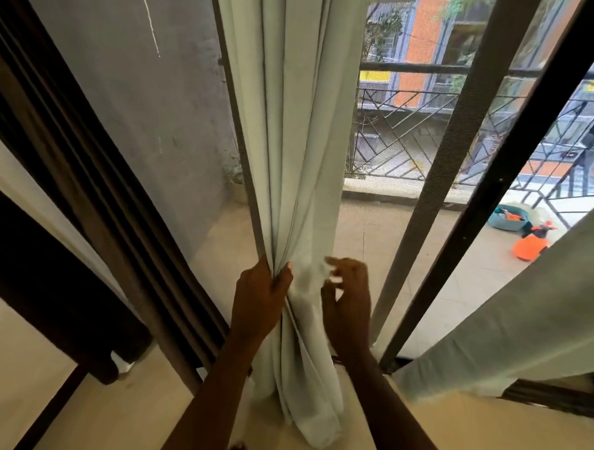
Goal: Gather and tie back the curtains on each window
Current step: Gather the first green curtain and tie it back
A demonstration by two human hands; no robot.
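A pale grey-green curtain hangs bunched in long folds in front of the sliding window, its hem piled on the floor. My left hand grips the left edge of the bunch at about waist height, thumb across the folds. Just to its right, my right hand has its fingers curled at the bunch's right side; motion blur hides whether they pinch the cloth. A second curtain panel of the same cloth slants across the lower right.
Dark window frames stand right of the curtain, with a mesh screen on the left. Outside lies a balcony with an iron railing, a teal basin and an orange toy. A dark wooden frame juts in at the left.
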